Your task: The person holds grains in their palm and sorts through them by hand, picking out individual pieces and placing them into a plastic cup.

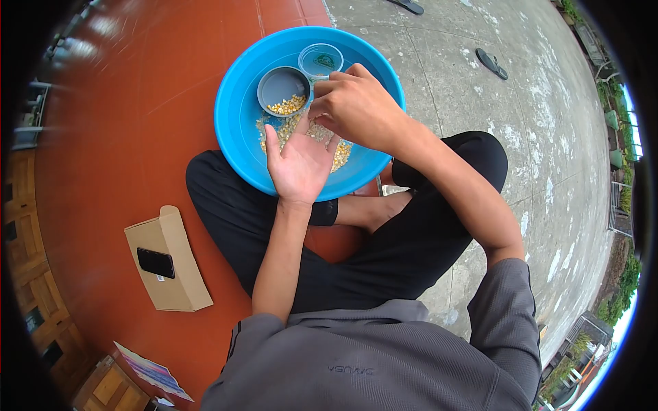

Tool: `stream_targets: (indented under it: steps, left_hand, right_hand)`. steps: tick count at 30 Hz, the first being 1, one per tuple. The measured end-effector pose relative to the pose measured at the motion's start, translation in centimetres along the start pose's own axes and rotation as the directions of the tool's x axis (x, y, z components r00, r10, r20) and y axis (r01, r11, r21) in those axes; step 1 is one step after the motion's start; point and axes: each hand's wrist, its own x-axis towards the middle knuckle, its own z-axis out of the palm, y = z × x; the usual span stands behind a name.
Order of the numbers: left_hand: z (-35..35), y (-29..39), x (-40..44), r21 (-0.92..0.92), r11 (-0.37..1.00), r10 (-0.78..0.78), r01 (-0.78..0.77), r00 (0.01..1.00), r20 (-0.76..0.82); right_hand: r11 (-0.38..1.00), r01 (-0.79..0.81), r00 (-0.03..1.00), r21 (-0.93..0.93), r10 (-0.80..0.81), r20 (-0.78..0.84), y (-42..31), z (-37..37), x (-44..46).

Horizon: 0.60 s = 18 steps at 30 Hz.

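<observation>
A wide blue basin (233,147) rests at my crossed legs, with yellow and pale kernels (341,156) spread over its floor. Inside it, a grey bowl (279,81) holds more yellow kernels, and a clear plastic cup (321,60) sits beside that bowl. My left hand (299,161) is palm up over the near part of the basin, thumb apart from the fingers and nothing visible on the palm. My right hand (353,106) is above the left fingers, its own fingers bent and pointing down-left; its fingertips are partly hidden, and what they hold, if anything, cannot be made out.
On the red floor (123,171) at the left lies a cardboard box (188,274) with a black phone (156,263) on it. A colourful sheet (154,372) is at the lower left. Sandals (491,63) lie on the grey concrete (541,157) to the right.
</observation>
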Motion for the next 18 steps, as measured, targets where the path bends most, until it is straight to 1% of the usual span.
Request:
stream_targets:
  steps: [3, 9, 12, 15, 18]
  left_hand:
    - [0.18, 0.01, -0.05, 0.042, 0.999, -0.012, 0.012, 1.000, -0.003]
    - [0.07, -0.04, 0.07, 0.058, 0.998, -0.019, 0.020, 1.000, -0.019]
    - [0.01, -0.05, 0.07, 0.064, 0.998, -0.017, 0.018, 1.000, -0.020]
    - [-0.12, -0.04, 0.07, 0.059, 0.998, -0.020, 0.021, 1.000, -0.019]
    - [-0.04, -0.01, 0.02, 0.067, 0.998, -0.022, 0.023, 1.000, -0.020]
  right_hand:
    - [0.999, 0.026, 1.000, -0.033, -0.026, -0.008, 0.01, -0.22, 0.06]
    - [0.999, -0.009, 0.998, -0.035, 0.011, 0.063, 0.09, -0.43, 0.10]
    - [1.000, 0.015, 0.999, -0.021, -0.014, 0.029, 0.27, -0.28, 0.02]
    - [1.000, 0.018, 0.999, -0.017, -0.017, 0.045, 0.25, -0.35, 0.10]
    - [0.998, 0.001, 0.997, 0.065, -0.006, 0.073, 0.37, -1.02, 0.13]
